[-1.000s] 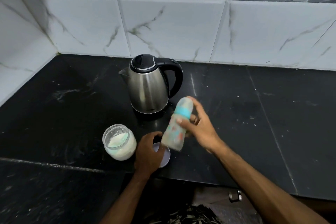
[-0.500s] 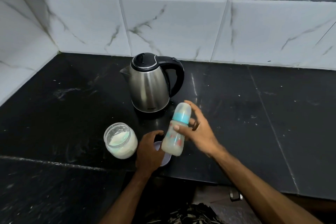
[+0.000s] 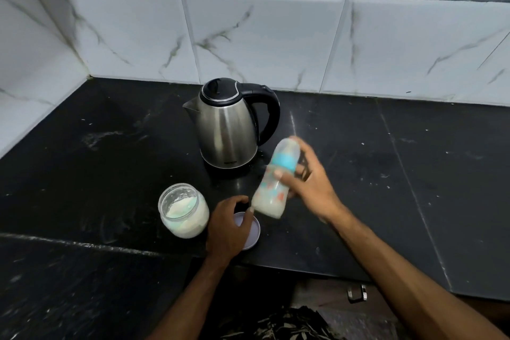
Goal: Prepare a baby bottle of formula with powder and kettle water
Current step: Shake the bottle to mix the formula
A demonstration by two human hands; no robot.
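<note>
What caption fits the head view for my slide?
Right hand holds the capped baby bottle tilted beside the kettle; left hand rests on the jar lid.

Steel-and-black kettle (image 3: 229, 130), blue-collared bottle (image 3: 276, 182) with red specks, black counter (image 3: 414, 174).

We see a brushed stainless-steel kettle (image 3: 227, 130) with glossy black plastic handle, a clear glass powder jar (image 3: 182, 210), a translucent plastic baby bottle (image 3: 276, 182), a polished, scuffed black stone counter (image 3: 414, 174), glossy marble-look tiles (image 3: 262, 41).

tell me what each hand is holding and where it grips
The right hand holds the baby bottle around its middle, just below the blue collar. The left hand rests on the jar lid, which lies on the counter.
</note>
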